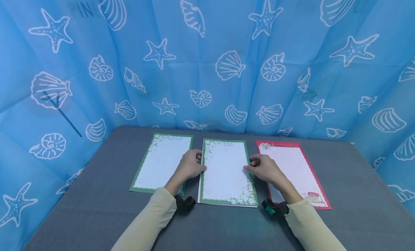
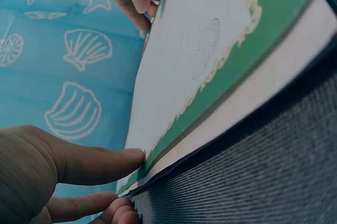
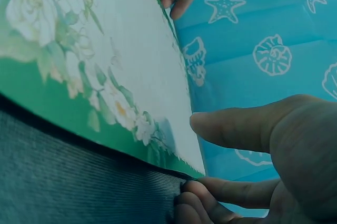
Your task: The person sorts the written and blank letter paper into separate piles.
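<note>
In the middle lies a green-bordered sheet of stationery point(image 1: 225, 171) with white flowers printed in its corners. A white layer point(image 2: 279, 63) shows beneath its edge in the left wrist view. My left hand point(image 1: 190, 163) pinches the left edge, thumb on top and fingers below. At the opposite edge, my right hand point(image 1: 264, 167) holds the sheet between its thumb, which reaches over the top, and its curled fingers at the side. The right wrist view shows that thumb point(image 3: 226, 129) above the sheet and the fingers low beside its corner.
Another green-bordered sheet point(image 1: 162, 164) lies to the left, partly behind my left forearm. To the right is a red-bordered sheet point(image 1: 296, 168), partly covered by my right hand and wrist. A grey cloth covers the table point(image 1: 227, 229). Behind it hangs a blue curtain point(image 1: 201, 45) with shells and starfish.
</note>
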The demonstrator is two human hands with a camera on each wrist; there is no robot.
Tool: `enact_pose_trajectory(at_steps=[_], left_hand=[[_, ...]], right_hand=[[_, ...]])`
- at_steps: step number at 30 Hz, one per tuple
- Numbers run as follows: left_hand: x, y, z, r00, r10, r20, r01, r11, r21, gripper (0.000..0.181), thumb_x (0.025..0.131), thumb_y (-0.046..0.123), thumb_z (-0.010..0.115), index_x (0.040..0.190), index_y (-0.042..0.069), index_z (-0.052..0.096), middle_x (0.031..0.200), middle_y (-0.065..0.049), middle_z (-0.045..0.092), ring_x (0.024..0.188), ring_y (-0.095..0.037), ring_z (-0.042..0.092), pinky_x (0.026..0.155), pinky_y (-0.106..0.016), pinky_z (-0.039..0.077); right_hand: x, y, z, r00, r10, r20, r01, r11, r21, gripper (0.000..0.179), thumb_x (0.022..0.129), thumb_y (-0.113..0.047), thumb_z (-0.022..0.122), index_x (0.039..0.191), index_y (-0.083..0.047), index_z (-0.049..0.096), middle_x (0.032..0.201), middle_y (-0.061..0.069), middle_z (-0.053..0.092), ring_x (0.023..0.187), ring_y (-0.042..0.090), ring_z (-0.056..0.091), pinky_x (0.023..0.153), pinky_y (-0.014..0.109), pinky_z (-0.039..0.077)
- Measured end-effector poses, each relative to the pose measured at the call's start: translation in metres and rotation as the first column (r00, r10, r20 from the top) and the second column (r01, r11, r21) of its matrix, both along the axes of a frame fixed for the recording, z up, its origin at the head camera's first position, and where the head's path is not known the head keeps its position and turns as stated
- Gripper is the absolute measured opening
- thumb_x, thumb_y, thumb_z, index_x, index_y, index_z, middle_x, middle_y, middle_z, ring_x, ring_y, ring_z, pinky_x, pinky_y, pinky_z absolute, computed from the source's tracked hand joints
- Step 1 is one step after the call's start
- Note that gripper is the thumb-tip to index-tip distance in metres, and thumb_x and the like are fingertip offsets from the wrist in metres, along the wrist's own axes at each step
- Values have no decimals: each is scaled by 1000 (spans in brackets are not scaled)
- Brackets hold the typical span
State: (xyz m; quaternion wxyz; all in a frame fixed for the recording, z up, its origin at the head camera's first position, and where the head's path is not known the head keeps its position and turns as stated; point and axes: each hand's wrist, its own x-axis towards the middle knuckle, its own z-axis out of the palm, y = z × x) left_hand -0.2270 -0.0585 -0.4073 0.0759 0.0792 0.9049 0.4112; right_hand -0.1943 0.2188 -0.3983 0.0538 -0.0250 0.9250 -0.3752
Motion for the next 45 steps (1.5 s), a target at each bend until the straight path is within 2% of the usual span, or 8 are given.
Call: enact_pose_trajectory(at_steps=[5, 23, 31, 36, 45], left_hand=[[-2, 1, -1, 1000, -3, -19, 3, 1000, -16, 60, 87, 10, 79, 141, -3, 55, 114, -10, 61, 109, -28, 60, 90, -46, 52], [-1, 3, -1, 999, -10, -45, 8, 999, -37, 60, 87, 10, 79, 140, -4, 55, 113, -11, 61, 106, -28, 59, 91, -46, 51], [-3, 2, -1, 999, -10, -49, 8, 999, -40, 59, 87, 11, 79, 140, -4, 55, 117, -13, 61, 110, -30, 60, 90, -47, 52], [-1, 2, -2, 999, -11, -42, 9, 999, -41, 59, 87, 10, 79, 140, -4, 56, 118, -13, 61, 112, -31, 59, 90, -47, 52], [1, 2, -5, 999, -12, -42, 10, 999, -36, 60, 87, 11, 80, 139, -4, 56, 119, -14, 61, 113, -31, 59, 91, -47, 52]], right_hand=[[0, -1, 0, 1000, 9, 2, -9, 1000, 13, 54, 92, -19, 74, 131, 14, 56, 107, 18, 65, 90, 26, 61, 76, 42, 53], [-1, -2, 0, 1000, -12, -1, 12, 1000, 3, 55, 92, -19, 74, 131, 15, 54, 106, 19, 63, 89, 26, 59, 74, 40, 52], [-1, -5, 2, 999, -40, -18, 40, 999, -18, 43, 93, -14, 71, 124, 10, 53, 104, 19, 61, 90, 28, 59, 74, 42, 52], [1, -5, 1, 999, -48, -2, 48, 998, -30, 38, 94, -10, 69, 122, 9, 52, 103, 17, 59, 89, 27, 57, 74, 40, 50], [3, -4, -4, 999, -52, -17, 51, 998, -24, 28, 93, -8, 69, 114, 7, 56, 100, 16, 60, 87, 26, 57, 72, 39, 50]])
